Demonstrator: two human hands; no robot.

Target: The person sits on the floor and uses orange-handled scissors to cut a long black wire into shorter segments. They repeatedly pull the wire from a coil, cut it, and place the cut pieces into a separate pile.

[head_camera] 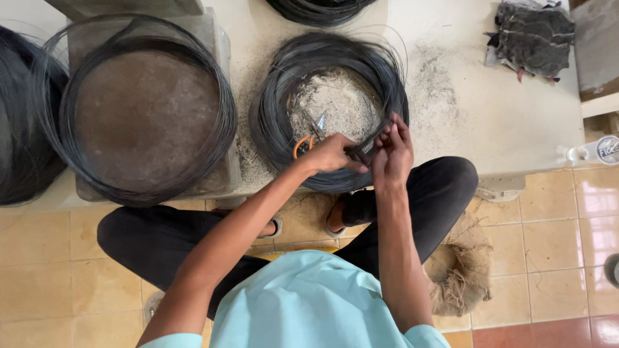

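The left hand (pixel 332 154) and the right hand (pixel 391 149) meet just above the near rim of a coil of dark wire (pixel 277 109), and both are closed on the same short bundle of wire strands (pixel 369 140). The left fingers pinch its near end while the right fingers grip it a little farther up, so the bundle runs slanting between them, held taut and off the coil, seemingly so it can be worked without the loose loops getting in the way.

Just left of the left hand, inside the coil's open middle, lie orange-handled pliers (pixel 309 136), tips pointing far, set within easy reach. They rest on a patch of pale dust (pixel 342 103) that fills the centre of the coil.

The coil sits on a low pale slab (pixel 490 122) at the floor, close against the person's bent knees (pixel 451 177), which brings the wire near the hands. To the left a second, looser wire coil (pixel 138 187) rings a brown-topped block (pixel 147 109). At the far right lies a crumpled dark cloth (pixel 532 35). Near right, on the tiled floor (pixel 554 258), is a ring of rough burlap (pixel 461 270).
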